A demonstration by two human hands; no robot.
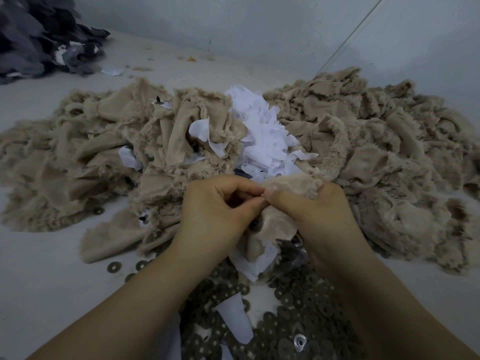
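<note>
The pale table (39, 268) fills your whole view, and most of it is covered by a wide heap of beige plush pieces (389, 152) with frayed, furry edges, stretching from the left side to the right. Off in the far left corner sits a dark grey fabric pile (33, 35), well apart from your work. Close to your body, a spread of round metal washers (298, 307) lies scattered under and between your forearms. In the middle of the beige heap is a mound of white scraps (262, 136). Your left hand (215, 211) and right hand (319, 219) meet just in front of that mound, above the washers, both clenched on one beige piece (280, 224): the left pinches its top edge between thumb and forefinger, and the right grips it with the thumb on top and the fingers curled beneath. A white liner piece (255, 263) hangs below that piece, between your wrists. Something small and dark shows beside your left palm; what it is cannot be told. A clear plastic snap (301, 341) lies among the nearest washers.
</note>
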